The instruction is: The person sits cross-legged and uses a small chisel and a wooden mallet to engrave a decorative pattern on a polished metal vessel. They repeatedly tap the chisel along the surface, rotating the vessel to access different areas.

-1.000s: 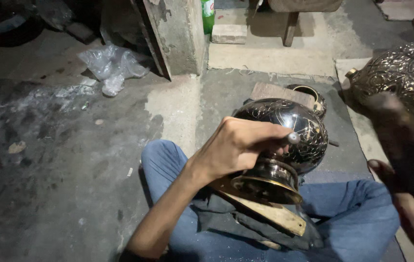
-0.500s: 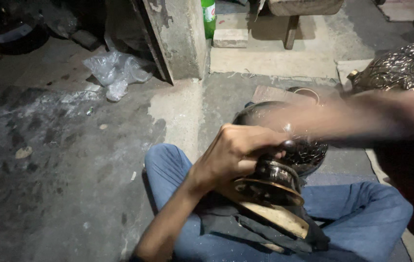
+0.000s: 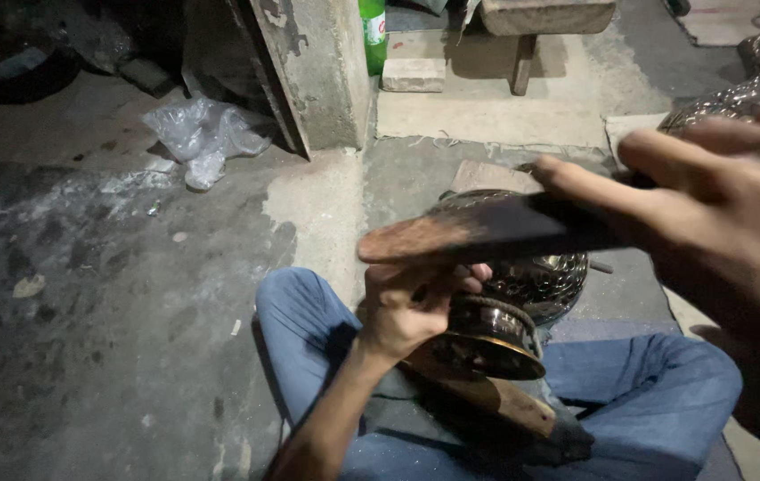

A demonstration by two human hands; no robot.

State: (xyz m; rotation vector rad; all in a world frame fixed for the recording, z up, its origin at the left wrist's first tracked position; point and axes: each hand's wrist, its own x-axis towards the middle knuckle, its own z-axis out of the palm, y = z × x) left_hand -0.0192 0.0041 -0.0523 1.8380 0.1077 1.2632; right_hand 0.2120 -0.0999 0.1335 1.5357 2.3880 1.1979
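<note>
Head view, looking down on a seated person in blue trousers (image 3: 665, 401), legs crossed on a grey concrete floor (image 3: 113, 294). Left hand (image 3: 411, 307) closed around the upper part of a dark, patterned metal vessel (image 3: 540, 281), fingers curled over its shoulder; the vessel lies tilted in the lap, its round brass-coloured foot (image 3: 491, 343) turned toward the near side. Vessel rests against a wooden block (image 3: 513, 405) laid across the thighs. Right hand (image 3: 718, 205), large and blurred at the right edge, grips a flat dark tool (image 3: 487, 233) with a worn, rust-toned end; forefinger stretched along its top. Tool sits level just above the left hand's knuckles and across the vessel's body; contact with the metal cannot be made out. Far left: crumpled clear plastic bag (image 3: 206, 134) beside a concrete pillar (image 3: 308, 71). Far centre: green bottle (image 3: 373, 31), pale brick (image 3: 414, 75). Far right: another embossed metal piece (image 3: 745, 89), partly cut off.
</note>
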